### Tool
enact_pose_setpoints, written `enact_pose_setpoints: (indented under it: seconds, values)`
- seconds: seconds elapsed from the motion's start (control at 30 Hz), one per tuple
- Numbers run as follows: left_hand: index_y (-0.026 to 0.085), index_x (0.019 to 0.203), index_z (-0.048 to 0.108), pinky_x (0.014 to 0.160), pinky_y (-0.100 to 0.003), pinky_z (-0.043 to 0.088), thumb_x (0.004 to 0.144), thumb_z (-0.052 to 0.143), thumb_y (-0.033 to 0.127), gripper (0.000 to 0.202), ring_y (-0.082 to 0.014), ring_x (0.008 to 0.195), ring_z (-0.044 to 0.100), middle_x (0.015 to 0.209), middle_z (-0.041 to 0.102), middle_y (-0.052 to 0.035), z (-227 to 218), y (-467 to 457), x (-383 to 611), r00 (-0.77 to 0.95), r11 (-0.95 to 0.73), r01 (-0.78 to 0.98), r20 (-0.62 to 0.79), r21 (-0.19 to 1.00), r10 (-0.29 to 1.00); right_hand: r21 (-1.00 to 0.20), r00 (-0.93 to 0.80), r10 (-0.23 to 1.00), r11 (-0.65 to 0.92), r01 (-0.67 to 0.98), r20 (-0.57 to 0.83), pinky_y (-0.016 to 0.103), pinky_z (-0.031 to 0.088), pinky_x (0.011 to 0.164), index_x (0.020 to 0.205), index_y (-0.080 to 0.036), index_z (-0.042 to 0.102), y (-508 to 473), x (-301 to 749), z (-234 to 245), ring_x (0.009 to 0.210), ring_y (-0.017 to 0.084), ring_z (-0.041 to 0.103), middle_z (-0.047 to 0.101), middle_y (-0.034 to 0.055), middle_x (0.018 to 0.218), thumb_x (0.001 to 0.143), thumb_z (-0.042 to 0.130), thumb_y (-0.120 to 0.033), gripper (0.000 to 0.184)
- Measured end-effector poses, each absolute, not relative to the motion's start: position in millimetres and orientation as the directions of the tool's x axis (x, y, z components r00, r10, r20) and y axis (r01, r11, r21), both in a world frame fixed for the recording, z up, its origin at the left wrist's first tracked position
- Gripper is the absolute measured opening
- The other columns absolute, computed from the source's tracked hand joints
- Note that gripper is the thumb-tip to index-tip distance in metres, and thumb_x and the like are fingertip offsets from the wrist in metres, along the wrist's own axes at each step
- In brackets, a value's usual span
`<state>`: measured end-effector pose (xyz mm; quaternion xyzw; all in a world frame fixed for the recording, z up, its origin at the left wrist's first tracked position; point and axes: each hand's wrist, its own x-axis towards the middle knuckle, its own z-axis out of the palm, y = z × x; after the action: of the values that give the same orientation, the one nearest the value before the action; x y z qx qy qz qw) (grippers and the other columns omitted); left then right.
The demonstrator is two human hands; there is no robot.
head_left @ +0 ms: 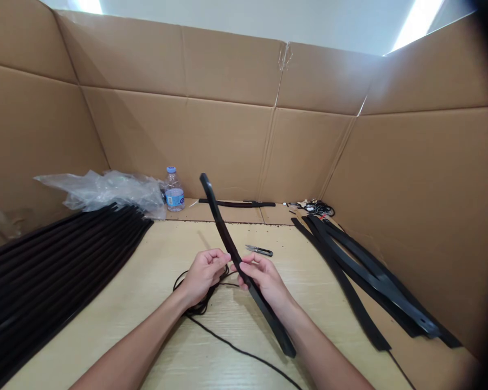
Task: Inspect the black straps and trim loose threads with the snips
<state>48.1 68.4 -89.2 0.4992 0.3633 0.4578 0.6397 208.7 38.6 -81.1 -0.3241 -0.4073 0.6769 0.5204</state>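
Observation:
My right hand [264, 280] is closed round a long, curved black strip [223, 230] near its middle; the strip rises up and away toward the back wall and runs down past my right forearm. My left hand [204, 273] is pinched shut on a thin black cord [228, 338] right beside the strip. The cord loops under my left hand and trails across the wooden tabletop [162, 260] toward me. A small pair of thread snips [259, 250] lies on the table just beyond my hands.
A thick stack of long black strips [52, 271] fills the left side. Several more black strips [370, 276] lie at the right. Clear plastic wrap [106, 189], a small water bottle [174, 189], one strip [238, 203] and small bits [315, 207] sit by the cardboard walls [228, 130].

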Motion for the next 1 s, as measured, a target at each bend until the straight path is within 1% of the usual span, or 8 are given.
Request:
enact_pose_setpoints:
  seconds: [0.1,0.2,0.3,0.37,0.47,0.63,0.8,1.0]
  values:
    - [0.015,0.071,0.051,0.039,-0.019,0.007,0.068,0.073,0.049,0.041,-0.0043,0.039,0.016,0.047,0.027,0.009,-90.2,66.9,49.9,0.351,0.077,-0.233,0.01,0.969,0.936,-0.899,-0.241,0.97,-0.142,-0.414,-0.042,0.019,0.041,0.055,0.099,-0.011,0.057,32.9,206.8,-80.0,0.058,0.007,0.054,0.064,0.0029,0.077,0.062,0.078,-0.028,0.046]
    - [0.016,0.065,0.048,0.038,-0.02,0.006,0.068,0.073,0.049,0.042,-0.004,0.04,0.014,0.046,0.026,0.009,-89.9,65.6,51.0,0.34,0.063,-0.229,0.019,0.972,0.94,-0.922,-0.262,0.965,-0.123,-0.367,-0.025,0.018,0.044,0.057,0.089,-0.008,0.06,27.9,204.7,-78.9,0.061,0.007,0.055,0.062,0.0032,0.077,0.06,0.079,-0.025,0.04]
    - [0.016,0.061,0.046,0.038,-0.019,0.006,0.071,0.07,0.051,0.043,-0.0039,0.039,0.015,0.045,0.026,0.0088,-88.7,65.0,51.2,0.338,0.042,-0.207,0.031,0.977,0.941,-0.916,-0.26,0.966,-0.111,-0.387,-0.007,0.021,0.045,0.048,0.083,-0.013,0.051,27.8,203.2,-79.9,0.057,0.009,0.056,0.06,0.0002,0.076,0.058,0.08,-0.03,0.042]
    - [0.016,0.062,0.046,0.038,-0.019,0.006,0.072,0.068,0.052,0.043,-0.0038,0.038,0.015,0.045,0.029,0.0082,-88.5,65.3,50.8,0.349,0.04,-0.185,0.028,0.982,0.937,-0.908,-0.251,0.968,-0.114,-0.403,-0.01,0.019,0.041,0.039,0.081,-0.015,0.043,30.5,202.8,-81.4,0.051,0.01,0.055,0.061,0.0004,0.077,0.062,0.077,-0.037,0.044]
    - [0.015,0.062,0.048,0.038,-0.019,0.007,0.073,0.067,0.051,0.042,-0.0039,0.039,0.018,0.046,0.033,0.0068,-89.1,65.8,50.4,0.35,0.027,-0.145,0.026,0.989,0.936,-0.911,-0.234,0.972,-0.111,-0.396,-0.017,0.016,0.032,0.032,0.075,-0.015,0.039,35.7,203.2,-83.2,0.04,0.007,0.049,0.064,0.005,0.079,0.07,0.068,-0.049,0.044]
    - [0.015,0.062,0.049,0.039,-0.02,0.011,0.075,0.066,0.05,0.041,-0.0048,0.04,0.023,0.049,0.043,0.0029,-86.6,61.2,55.1,0.364,-0.018,-0.127,0.064,0.992,0.929,-0.937,-0.219,0.974,-0.131,-0.323,-0.06,0.017,0.03,0.026,0.069,-0.013,0.045,37.0,206.3,-82.0,0.034,0.007,0.044,0.059,0.0035,0.063,0.072,0.062,-0.056,0.046]
    - [0.016,0.059,0.047,0.04,-0.021,0.012,0.073,0.068,0.052,0.043,-0.0051,0.04,0.022,0.047,0.037,0.0051,-84.5,56.4,59.2,0.356,-0.053,-0.096,0.084,0.994,0.931,-0.947,-0.227,0.967,-0.18,-0.268,-0.119,0.019,0.032,0.025,0.073,-0.013,0.049,33.4,208.6,-80.3,0.032,0.009,0.043,0.057,0.0021,0.056,0.074,0.058,-0.06,0.048]
    - [0.016,0.06,0.046,0.041,-0.02,0.011,0.073,0.067,0.054,0.045,-0.0055,0.042,0.023,0.047,0.036,0.0051,-88.3,61.2,57.5,0.307,-0.037,-0.109,0.069,0.993,0.949,-0.943,-0.195,0.981,-0.086,-0.32,-0.023,0.019,0.031,0.028,0.067,-0.013,0.048,40.3,208.3,-84.8,0.033,0.009,0.045,0.061,0.0054,0.06,0.073,0.059,-0.056,0.045]
